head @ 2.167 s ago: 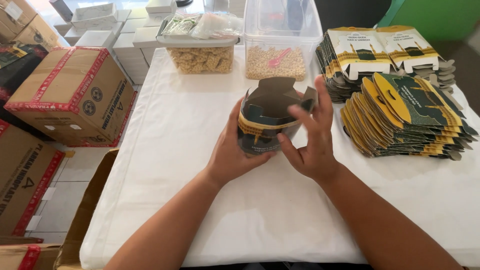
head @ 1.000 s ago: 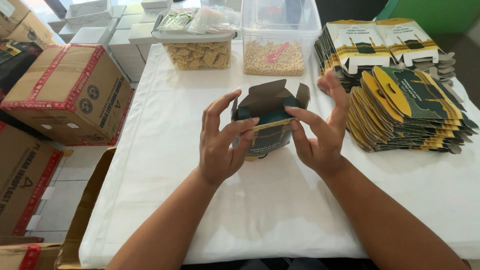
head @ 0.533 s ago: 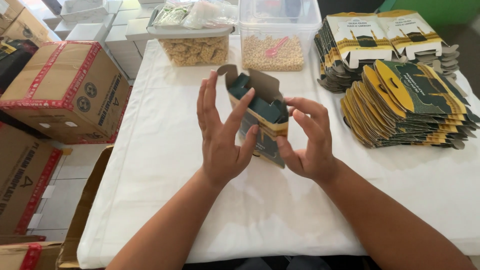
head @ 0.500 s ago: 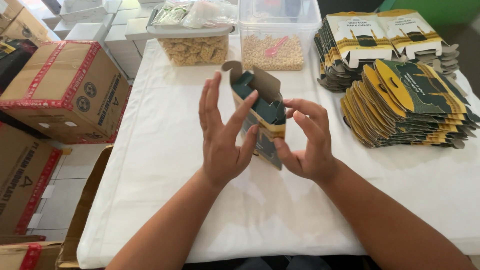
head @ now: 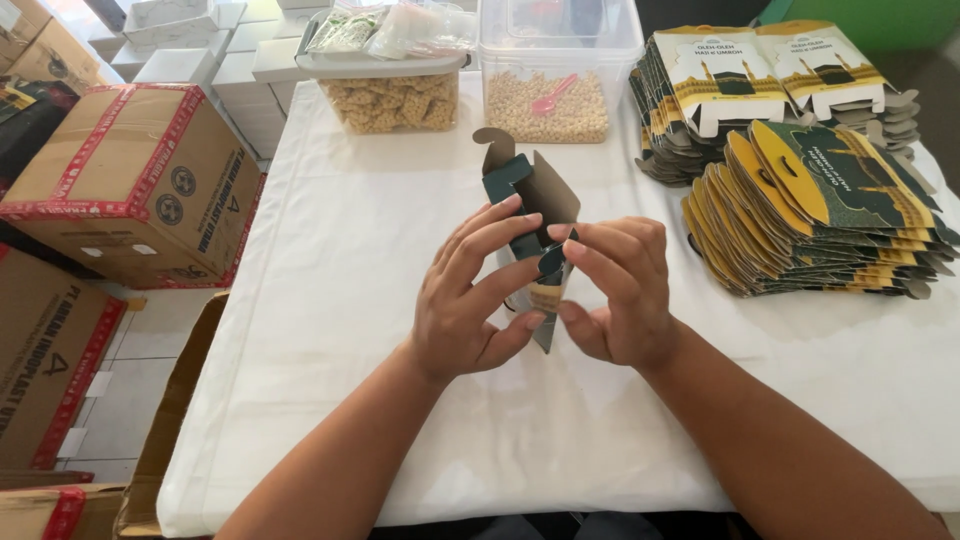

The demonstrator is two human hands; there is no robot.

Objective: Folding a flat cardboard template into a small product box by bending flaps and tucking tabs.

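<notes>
On the table [head: 330,300], the folded carton [head: 535,215] sits between the left hand [head: 470,300] and right hand [head: 615,290], with two tubs [head: 545,75] behind it, stacks of flat cartons [head: 810,200] to its right, and a cardboard box [head: 130,180] on the floor to the left.

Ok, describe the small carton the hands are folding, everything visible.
The small carton looks like thin printed card: dark teal outside with a gold band low down, plain brown-grey inside. It is half-formed, flaps open and standing up at the top, one rounded tab highest. It is held tilted above the white tablecloth, gripped between the left hand and right hand, fingers pinching its middle.
</notes>
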